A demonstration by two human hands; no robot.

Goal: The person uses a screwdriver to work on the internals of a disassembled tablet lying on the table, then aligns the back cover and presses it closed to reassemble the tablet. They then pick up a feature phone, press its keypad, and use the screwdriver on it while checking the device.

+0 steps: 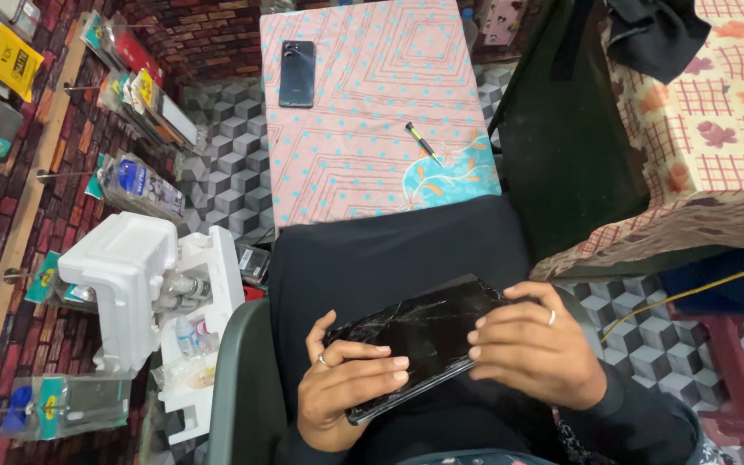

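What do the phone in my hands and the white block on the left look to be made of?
Phone: seemingly glass, glossy black; fine cracks spread across its face and it reflects light. Both hands, left and right, grip it. White block: likely foam packing, matte, with thick moulded shapes and rounded edges.

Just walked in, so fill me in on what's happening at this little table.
A seated person holds a black phone with a badly cracked screen over their lap, gripped in both hands. The left hand cradles its lower end with fingers across the glass, and the right hand covers the upper end. Ahead on the small table with the pink patterned cloth lie a second dark phone and a small screwdriver, both untouched. A white foam block sits to the left.
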